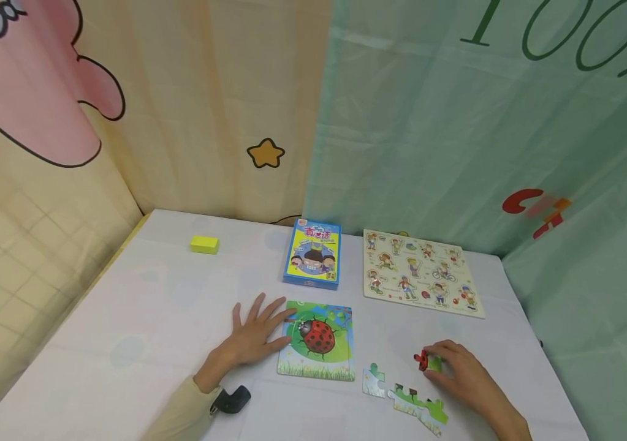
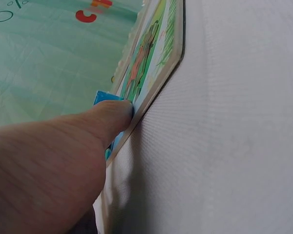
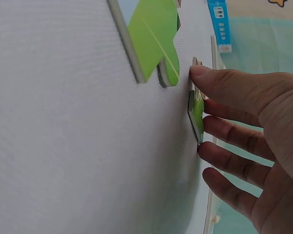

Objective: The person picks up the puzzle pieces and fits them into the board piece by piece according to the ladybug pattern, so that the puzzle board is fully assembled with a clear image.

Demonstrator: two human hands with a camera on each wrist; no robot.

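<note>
Pinching a red-and-green puzzle piece (image 1: 431, 362) between thumb and curled fingers of the right hand (image 1: 464, 372), at three o'clock from the ladybug board (image 1: 318, 338). Spreading the left hand (image 1: 252, 340) wide with straight fingers, touching the board's nine-o'clock edge. From the held piece, a separate piece (image 1: 372, 383) toward eight, grass-edged pieces (image 1: 408, 403) toward six.

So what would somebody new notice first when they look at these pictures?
Probably the big red ladybug on the puzzle board near the middle, with the person's left grip spread at the board's left edge. Next, perhaps, the right grip pinching a red and green puzzle piece off to the board's right. Behind the board, the bright blue and yellow box stands out too.
</note>
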